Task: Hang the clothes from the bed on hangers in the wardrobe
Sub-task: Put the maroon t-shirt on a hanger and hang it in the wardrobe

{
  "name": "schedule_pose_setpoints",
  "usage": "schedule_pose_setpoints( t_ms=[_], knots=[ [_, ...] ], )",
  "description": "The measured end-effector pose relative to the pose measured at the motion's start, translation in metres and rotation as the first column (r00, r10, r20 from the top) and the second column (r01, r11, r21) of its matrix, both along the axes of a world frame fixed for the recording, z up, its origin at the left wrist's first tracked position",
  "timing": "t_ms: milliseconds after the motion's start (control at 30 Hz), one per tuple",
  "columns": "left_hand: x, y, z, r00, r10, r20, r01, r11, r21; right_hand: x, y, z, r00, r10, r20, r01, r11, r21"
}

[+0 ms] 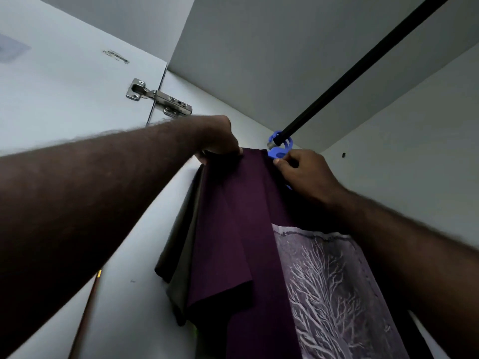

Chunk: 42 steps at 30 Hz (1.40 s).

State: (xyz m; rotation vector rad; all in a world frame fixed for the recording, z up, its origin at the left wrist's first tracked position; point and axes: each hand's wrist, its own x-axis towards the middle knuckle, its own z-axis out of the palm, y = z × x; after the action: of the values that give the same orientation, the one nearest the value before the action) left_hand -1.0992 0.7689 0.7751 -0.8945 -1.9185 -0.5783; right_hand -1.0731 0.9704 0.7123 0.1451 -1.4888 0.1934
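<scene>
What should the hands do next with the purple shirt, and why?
Probably the left hand should tug the shoulder of the purple shirt smooth. The blue hanger already hooks over the black rod, the right hand holds it, and the cloth below the left hand hangs in folds.

Purple shirt (233, 229) with pale tree print, blue hanger (278, 151), black rail (363, 66)
</scene>
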Motion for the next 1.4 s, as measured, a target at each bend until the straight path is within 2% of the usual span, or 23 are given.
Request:
schedule_pose_setpoints(
  t_ms=[133, 233, 300, 333, 400, 500, 567, 667, 767, 867, 1033, 1100, 1200, 1267, 1333, 1400],
  knots=[
    [0.006, -0.018, -0.013, 0.989, 0.019, 0.144, -0.014, 0.999, -0.038, 0.0, -0.02, -0.001, 0.995, -0.034, 0.096, 0.032, 0.999, 0.021],
    [0.007, -0.026, -0.018, 0.978, 0.031, 0.206, -0.026, 0.999, -0.029, 0.002, -0.032, -0.002, 1.0, -0.026, -0.017, 0.025, 1.0, -0.017],
    [0.008, -0.031, -0.022, 0.968, 0.043, 0.247, -0.038, 0.999, -0.024, 0.006, -0.046, -0.008, 0.998, 0.026, -0.05, -0.024, 0.999, 0.027],
    [0.009, -0.033, -0.023, 0.963, 0.049, 0.264, -0.043, 0.999, -0.027, 0.01, -0.054, -0.011, 0.998, 0.069, -0.001, -0.069, 0.996, 0.064],
    [0.01, -0.037, -0.026, 0.952, 0.065, 0.301, -0.052, 0.997, -0.05, 0.018, -0.069, -0.019, 0.969, 0.139, 0.205, -0.164, 0.98, 0.111],
    [0.014, -0.044, -0.034, 0.921, 0.101, 0.377, -0.062, 0.991, -0.115, 0.027, -0.085, -0.031, 0.837, 0.205, 0.507, -0.273, 0.96, 0.064],
    [0.016, -0.049, -0.041, 0.901, 0.124, 0.416, -0.072, 0.988, -0.139, 0.029, -0.092, -0.037, 0.78, 0.2, 0.594, -0.281, 0.959, 0.047],
    [0.02, -0.055, -0.05, 0.897, 0.098, 0.431, -0.064, 0.994, -0.093, 0.029, -0.098, -0.046, 0.707, 0.213, 0.674, -0.309, 0.951, 0.023],
    [0.024, -0.064, -0.056, 0.92, 0.013, 0.391, -0.025, 0.999, 0.025, 0.029, -0.099, -0.053, 0.706, 0.274, 0.653, -0.382, 0.924, 0.025],
    [0.025, -0.069, -0.066, 0.941, -0.013, 0.337, -0.023, 0.995, 0.101, 0.027, -0.092, -0.063, 0.848, 0.203, 0.49, -0.3, 0.946, 0.127],
    [0.02, -0.072, -0.093, 0.919, 0.07, 0.388, -0.09, 0.995, 0.033, 0.017, -0.078, -0.096, 0.895, 0.083, 0.438, -0.205, 0.949, 0.238],
    [0.024, -0.079, -0.098, 0.92, 0.061, 0.386, -0.095, 0.993, 0.07, 0.012, -0.072, -0.113, 0.915, 0.07, 0.397, -0.182, 0.951, 0.25],
    [0.044, -0.098, -0.094, 0.952, 0.015, 0.306, -0.086, 0.972, 0.219, 0.002, -0.063, -0.143, 0.911, 0.163, 0.379, -0.242, 0.955, 0.169],
    [0.061, -0.11, -0.091, 0.971, -0.017, 0.238, -0.054, 0.956, 0.29, -0.005, -0.058, -0.161, 0.888, 0.135, 0.439, -0.223, 0.963, 0.155],
    [0.076, -0.112, -0.09, 0.975, -0.114, 0.191, 0.047, 0.945, 0.324, -0.011, -0.057, -0.176, 0.841, 0.092, 0.533, -0.2, 0.968, 0.149],
    [0.091, -0.097, -0.097, 0.944, -0.287, 0.162, 0.231, 0.927, 0.297, -0.012, -0.061, -0.183, 0.81, 0.089, 0.58, -0.216, 0.964, 0.154]
  ],
)
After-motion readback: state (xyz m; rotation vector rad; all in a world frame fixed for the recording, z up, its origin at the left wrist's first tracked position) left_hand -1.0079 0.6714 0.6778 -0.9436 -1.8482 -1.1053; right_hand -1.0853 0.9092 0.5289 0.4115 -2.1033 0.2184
